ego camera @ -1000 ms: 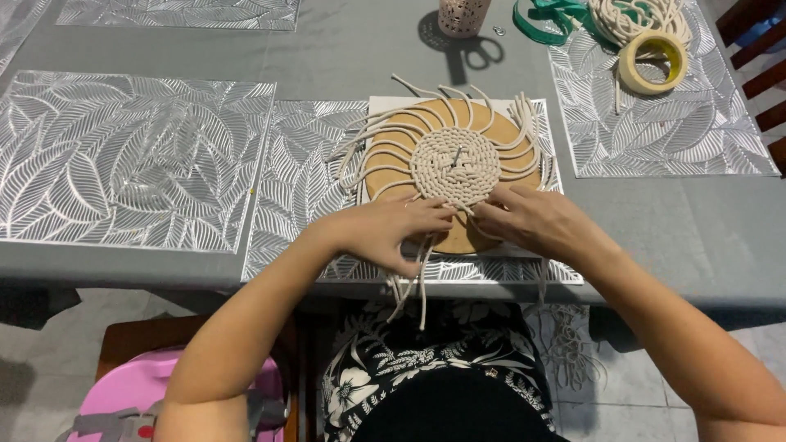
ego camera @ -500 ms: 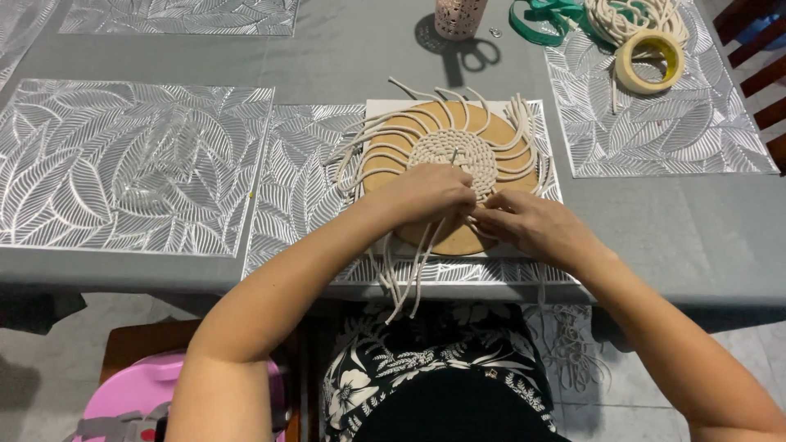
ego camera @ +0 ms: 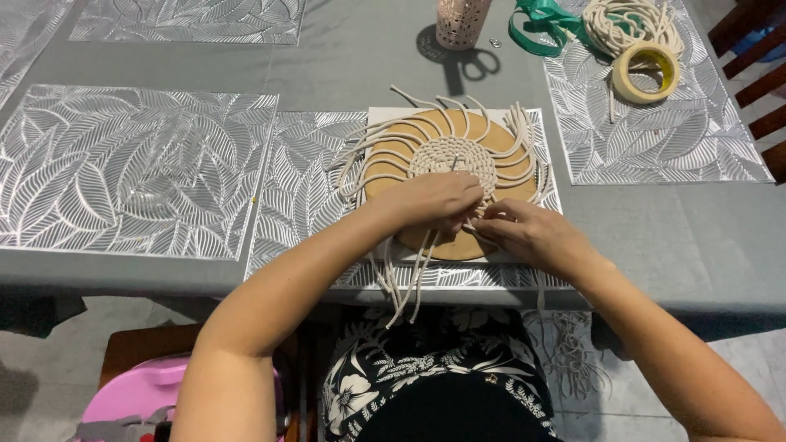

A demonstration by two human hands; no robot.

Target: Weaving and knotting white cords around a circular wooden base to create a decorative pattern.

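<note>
A round woven piece of cream cord [ego camera: 454, 155] lies on a tan round board [ego camera: 393, 172], with loose cord ends [ego camera: 385, 135] fanning out around it. My left hand [ego camera: 438, 200] rests on the near edge of the weave, fingers closed around cord strands. My right hand [ego camera: 528, 233] sits just to its right, fingertips pinching a cord where the two hands meet. Several strands [ego camera: 405, 282] hang over the table's near edge between my arms.
Silver leaf-pattern placemats [ego camera: 131, 164] cover the grey table [ego camera: 688, 237]. At the back stand a pink perforated cup [ego camera: 461, 20], scissors [ego camera: 475, 61], green ribbon [ego camera: 540, 24], a cord bundle [ego camera: 630, 20] and a tape roll [ego camera: 647, 72]. A pink stool [ego camera: 135, 397] is at lower left.
My left hand moved up from the board's near edge onto the weave. My right hand stayed beside it, and both now meet at the weave's near right side.
</note>
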